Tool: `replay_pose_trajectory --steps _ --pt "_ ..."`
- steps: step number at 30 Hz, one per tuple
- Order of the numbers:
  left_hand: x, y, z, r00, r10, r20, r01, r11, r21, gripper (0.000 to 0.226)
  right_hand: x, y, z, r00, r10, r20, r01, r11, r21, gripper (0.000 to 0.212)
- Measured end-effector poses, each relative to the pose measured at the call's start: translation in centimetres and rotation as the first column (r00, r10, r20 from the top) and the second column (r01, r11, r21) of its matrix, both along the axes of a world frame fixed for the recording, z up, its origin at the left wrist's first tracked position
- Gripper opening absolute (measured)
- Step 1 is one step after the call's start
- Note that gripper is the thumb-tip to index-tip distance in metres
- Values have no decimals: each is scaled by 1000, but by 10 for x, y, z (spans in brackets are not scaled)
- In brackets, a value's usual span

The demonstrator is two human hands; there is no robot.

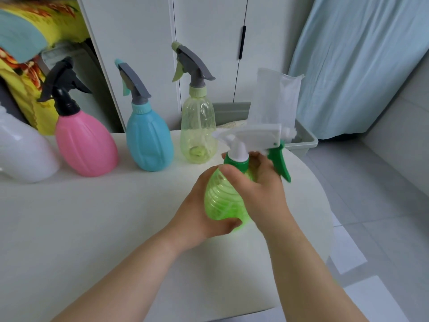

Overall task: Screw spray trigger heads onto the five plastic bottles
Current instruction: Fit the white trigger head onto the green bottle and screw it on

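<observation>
Pointing neck-up, the near-vertical green bottle aims its spray head rightward.

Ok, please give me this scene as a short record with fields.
held bottle: green bottle, white trigger head on its neck
left hand: grips the green bottle's body
right hand: fingers curled round the green collar
standing, heads on: pink bottle, blue bottle, pale yellow bottle
far left: white bottle, top out of view
surface: white table

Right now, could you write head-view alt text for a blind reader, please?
The left hand grips a green bottle while the right hand holds its collar under a white spray head. Behind stand a pink bottle, a blue bottle and a yellow bottle.
</observation>
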State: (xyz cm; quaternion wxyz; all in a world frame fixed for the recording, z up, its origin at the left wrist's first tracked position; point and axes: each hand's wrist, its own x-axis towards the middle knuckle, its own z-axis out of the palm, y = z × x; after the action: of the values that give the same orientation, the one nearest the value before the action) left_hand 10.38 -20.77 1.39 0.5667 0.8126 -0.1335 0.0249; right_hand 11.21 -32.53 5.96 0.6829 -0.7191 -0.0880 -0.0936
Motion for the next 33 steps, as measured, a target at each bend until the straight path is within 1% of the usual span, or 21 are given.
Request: replay_pose_trajectory --steps 2,3,5,7,9,12,15,17,18,21,23,24,27,29,31,33 --pt "1 1 -3 1000 12 -5 -12 1000 7 81 -1 6 -3 996 -85 -5 84 989 -123 40" --pt "1 1 -3 1000 14 -5 -14 1000 11 81 -3 7 -3 997 -83 2 82 984 -156 38" --pt "2 1 -3 1000 15 -7 -15 1000 9 79 -5 5 -1 999 -14 52 24 982 -189 22" --pt "1 1 -2 1000 7 -12 -7 1000 -4 78 -7 1 4 993 85 76 -73 986 -152 17" --pt "1 2 0 1000 -13 -13 13 1000 -13 78 -9 -3 5 977 188 98 -182 981 -70 20" --pt "1 2 2 999 -37 -21 36 999 -21 75 -8 -5 5 965 219 145 -222 975 1 17" --pt "0 2 5 998 -51 -32 50 998 -22 72 -4 -5 5 982 160 102 -169 981 95 14" --pt "1 2 4 999 -42 -32 41 999 -24 71 -2 -4 4 993 101 60 -107 988 115 13" --pt "1 2 2 999 -32 -29 31 999 -25 73 -2 -2 5 996 72 51 -76 994 84 14" --pt "3 3 -3 1000 2 -20 -2 1000 -1 83 -1 6 3 999 -32 26 33 997 -67 28" --pt "3 4 -5 999 10 -31 -9 1000 10 85 -1 10 2 994 -104 -14 101 986 -131 38" --pt "4 5 -5 999 11 -36 -10 1000 16 84 -1 11 2 994 -107 -12 104 982 -157 39" --pt "4 6 -4 999 4 -52 -3 1000 30 86 -6 10 6 999 -22 28 27 976 -217 28" --pt "4 6 -2 998 -7 -60 9 999 33 85 -11 5 8 997 58 53 -43 969 -245 26" --pt "5 7 -2 997 -27 -70 28 999 17 83 -14 -1 7 985 160 56 -143 962 -233 29" --pt "4 7 -1 996 -40 -85 40 999 0 80 -18 -7 6 977 210 38 -199 962 -187 29"
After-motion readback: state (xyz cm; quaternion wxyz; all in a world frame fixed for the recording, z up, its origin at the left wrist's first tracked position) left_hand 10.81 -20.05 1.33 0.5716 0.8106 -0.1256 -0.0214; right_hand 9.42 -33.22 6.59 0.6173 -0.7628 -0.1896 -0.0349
